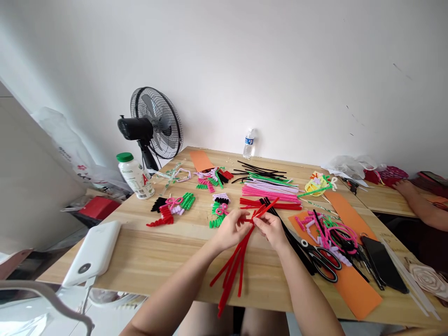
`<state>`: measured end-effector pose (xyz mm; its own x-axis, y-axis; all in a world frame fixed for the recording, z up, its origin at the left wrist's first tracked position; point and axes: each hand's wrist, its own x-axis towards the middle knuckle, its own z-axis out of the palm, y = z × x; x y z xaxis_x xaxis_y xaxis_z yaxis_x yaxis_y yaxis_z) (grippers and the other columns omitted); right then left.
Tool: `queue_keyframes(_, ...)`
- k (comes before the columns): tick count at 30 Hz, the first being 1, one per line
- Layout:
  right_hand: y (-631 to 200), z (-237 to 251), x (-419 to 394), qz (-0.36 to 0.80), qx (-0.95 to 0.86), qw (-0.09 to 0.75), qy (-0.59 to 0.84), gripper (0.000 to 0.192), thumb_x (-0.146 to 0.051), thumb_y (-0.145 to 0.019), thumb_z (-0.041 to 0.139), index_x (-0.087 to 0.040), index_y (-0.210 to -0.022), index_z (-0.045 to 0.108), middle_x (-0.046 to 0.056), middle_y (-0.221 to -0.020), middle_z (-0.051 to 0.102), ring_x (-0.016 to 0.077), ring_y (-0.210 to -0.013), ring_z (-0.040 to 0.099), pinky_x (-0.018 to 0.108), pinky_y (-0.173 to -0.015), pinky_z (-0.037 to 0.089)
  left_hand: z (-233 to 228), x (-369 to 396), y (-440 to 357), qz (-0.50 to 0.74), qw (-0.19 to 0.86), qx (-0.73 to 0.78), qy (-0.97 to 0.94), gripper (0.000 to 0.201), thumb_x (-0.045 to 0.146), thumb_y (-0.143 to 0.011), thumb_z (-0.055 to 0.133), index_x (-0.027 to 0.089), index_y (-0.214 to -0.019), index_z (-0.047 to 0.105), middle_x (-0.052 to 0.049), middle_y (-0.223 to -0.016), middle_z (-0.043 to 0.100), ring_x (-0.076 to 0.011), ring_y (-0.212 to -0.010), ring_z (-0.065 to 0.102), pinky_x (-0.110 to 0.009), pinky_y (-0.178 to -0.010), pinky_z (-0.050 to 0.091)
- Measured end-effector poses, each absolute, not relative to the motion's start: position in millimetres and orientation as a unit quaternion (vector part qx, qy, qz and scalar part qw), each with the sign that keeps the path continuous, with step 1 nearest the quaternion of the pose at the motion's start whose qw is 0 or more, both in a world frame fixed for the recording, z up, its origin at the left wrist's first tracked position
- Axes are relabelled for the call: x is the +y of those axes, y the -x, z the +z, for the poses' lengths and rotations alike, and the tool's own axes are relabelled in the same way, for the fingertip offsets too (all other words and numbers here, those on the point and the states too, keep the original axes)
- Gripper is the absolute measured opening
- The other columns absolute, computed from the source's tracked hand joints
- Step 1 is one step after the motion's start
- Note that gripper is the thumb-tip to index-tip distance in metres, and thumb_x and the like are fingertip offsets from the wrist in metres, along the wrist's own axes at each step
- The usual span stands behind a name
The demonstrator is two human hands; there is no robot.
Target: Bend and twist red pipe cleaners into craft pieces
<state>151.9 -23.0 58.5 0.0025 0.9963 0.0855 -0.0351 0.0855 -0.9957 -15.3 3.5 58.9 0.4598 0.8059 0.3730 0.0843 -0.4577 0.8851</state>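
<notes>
A loose bundle of red pipe cleaners (231,275) runs between my hands, its long ends fanned toward the table's front edge. My left hand (234,228) pinches the bundle near its upper part, fingers closed. Close beside it, my right hand (270,228) grips the same bundle with thumb and finger, and short red ends stick out above. Just beyond lie more red pipe cleaners (290,205), then rows of pink (269,192), lilac (271,184) and black ones (262,169). Long black pipe cleaners (294,242) lie beside my right wrist.
Coiled pipe-cleaner pieces (173,207) lie to the left, near a white bottle (135,177) and a power bank (93,254). Scissors (322,261), orange strips (357,289) and a phone (383,263) lie right. A fan (154,123) and water bottle (248,143) stand behind. Another person's arm (420,203) reaches in at right.
</notes>
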Motion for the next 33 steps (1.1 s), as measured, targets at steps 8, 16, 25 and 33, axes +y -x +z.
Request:
queue_keyframes(8, -153, 54, -19, 0.491, -0.541, 0.491, 0.475, 0.025, -0.04, -0.07, 0.069, -0.016, -0.075, 0.063, -0.002, -0.055, 0.055, 0.0071, -0.039, 0.039, 0.021, -0.037, 0.028, 52, 2, 12, 0.418, 0.213, 0.306, -0.829, 0.021, 0.024, -0.086, 0.042, 0.015, -0.074, 0.057, -0.005, -0.069, 0.054, -0.0142, -0.065, 0.049, -0.027, -0.061, 0.038)
queue_keyframes(16, -151, 72, -33, 0.251, -0.717, 0.479, 0.439, 0.015, -0.031, -0.077, 0.063, -0.019, -0.069, 0.067, 0.003, -0.068, 0.062, 0.015, -0.062, 0.054, 0.027, -0.058, 0.042, 56, 11, 18, 0.196, 0.769, 0.254, -0.553, 0.027, 0.041, -0.077, 0.051, 0.019, -0.066, 0.04, 0.011, -0.048, 0.018, -0.0049, -0.036, 0.014, -0.018, -0.035, 0.016)
queue_keyframes(25, -149, 52, -18, 0.539, -0.48, 0.494, 0.485, 0.031, -0.044, -0.067, 0.069, -0.017, -0.064, 0.056, -0.009, -0.039, 0.037, 0.0048, -0.032, 0.027, 0.019, -0.033, 0.018, 51, 1, 10, 0.412, 0.145, 0.281, -0.855, 0.021, 0.026, -0.088, 0.041, 0.017, -0.081, 0.058, -0.006, -0.074, 0.056, -0.0146, -0.068, 0.052, -0.027, -0.065, 0.041)
queue_keyframes(33, -155, 63, -28, 0.38, -0.66, 0.478, 0.437, 0.017, -0.034, -0.072, 0.068, -0.018, -0.073, 0.068, 0.004, -0.071, 0.063, 0.0152, -0.064, 0.054, 0.026, -0.057, 0.042, 55, 7, 17, 0.251, 0.643, 0.319, -0.65, 0.033, 0.048, -0.081, 0.042, 0.019, -0.066, 0.041, 0.008, -0.048, 0.024, -0.0066, -0.038, 0.021, -0.02, -0.039, 0.022)
